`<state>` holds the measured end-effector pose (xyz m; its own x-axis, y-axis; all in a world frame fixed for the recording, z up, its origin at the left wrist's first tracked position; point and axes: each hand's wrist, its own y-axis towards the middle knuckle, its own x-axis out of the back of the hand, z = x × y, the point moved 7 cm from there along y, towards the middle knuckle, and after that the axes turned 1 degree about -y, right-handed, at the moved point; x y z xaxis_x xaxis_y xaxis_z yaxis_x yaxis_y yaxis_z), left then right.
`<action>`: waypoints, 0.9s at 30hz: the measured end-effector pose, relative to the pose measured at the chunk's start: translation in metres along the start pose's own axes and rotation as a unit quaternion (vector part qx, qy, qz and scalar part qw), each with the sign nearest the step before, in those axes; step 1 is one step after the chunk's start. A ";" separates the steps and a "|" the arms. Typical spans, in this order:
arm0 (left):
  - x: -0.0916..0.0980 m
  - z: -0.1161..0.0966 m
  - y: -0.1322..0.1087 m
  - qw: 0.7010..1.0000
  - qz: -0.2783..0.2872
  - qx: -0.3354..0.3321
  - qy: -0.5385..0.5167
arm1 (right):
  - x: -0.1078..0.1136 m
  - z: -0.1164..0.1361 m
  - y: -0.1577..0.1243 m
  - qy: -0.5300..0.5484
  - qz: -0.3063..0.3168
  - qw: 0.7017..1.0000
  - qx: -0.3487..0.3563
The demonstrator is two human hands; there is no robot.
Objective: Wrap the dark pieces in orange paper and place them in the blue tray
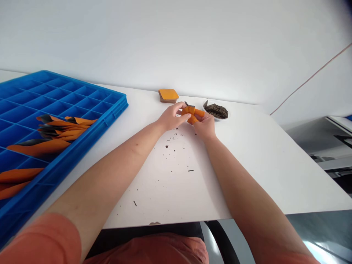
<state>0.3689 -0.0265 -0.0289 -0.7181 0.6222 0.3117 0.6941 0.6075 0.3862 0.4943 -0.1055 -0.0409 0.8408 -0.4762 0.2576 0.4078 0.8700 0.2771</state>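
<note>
Above the white table [189, 190], both my hands meet at a small orange piece [189, 110] with a dark part at its top edge. My left hand [172, 116] pinches it from the left, with thumb and fingers closed. My right hand [205, 126] grips it from the right, its fingers curled and partly hidden by orange material. Just beyond my right hand stands a white dish [205, 106] with a row of thin dark pieces [217, 111] in it. Behind my left hand lies a stack of orange-topped sheets [168, 95].
A blue compartment tray [110, 119] fills the left side. Several folded orange sheets with dark inner faces [41, 147] lie in its near compartments. Dark crumbs [167, 146] are scattered across the table between my forearms. A white wall [176, 44] rises behind the table.
</note>
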 end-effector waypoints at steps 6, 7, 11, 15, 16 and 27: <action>0.004 -0.001 -0.001 0.998 -0.031 0.038 0.026 | -0.010 0.008 -0.004 -0.025 0.037 0.998 0.036; 0.004 -0.003 -0.001 0.998 -0.034 0.031 0.040 | -0.010 0.009 -0.004 -0.040 0.034 0.998 0.039; 0.006 -0.010 -0.001 0.993 -0.061 -0.008 0.099 | -0.009 0.009 -0.003 -0.132 0.047 0.989 0.044; 0.009 -0.009 -0.001 0.992 -0.059 -0.012 0.110 | -0.005 0.004 0.000 -0.166 0.051 0.984 0.034; 0.009 -0.008 -0.001 0.992 -0.054 -0.011 0.111 | -0.003 0.003 0.001 -0.169 0.048 0.984 0.031; 0.009 -0.007 -0.001 0.989 -0.036 -0.016 0.141 | 0.002 0.001 0.002 -0.169 0.031 0.985 0.028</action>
<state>0.3617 -0.0251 -0.0202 -0.7547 0.4130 0.5098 0.6416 0.6271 0.4417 0.4967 -0.1053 -0.0391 0.6930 -0.4465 0.5661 0.3316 0.8946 0.2996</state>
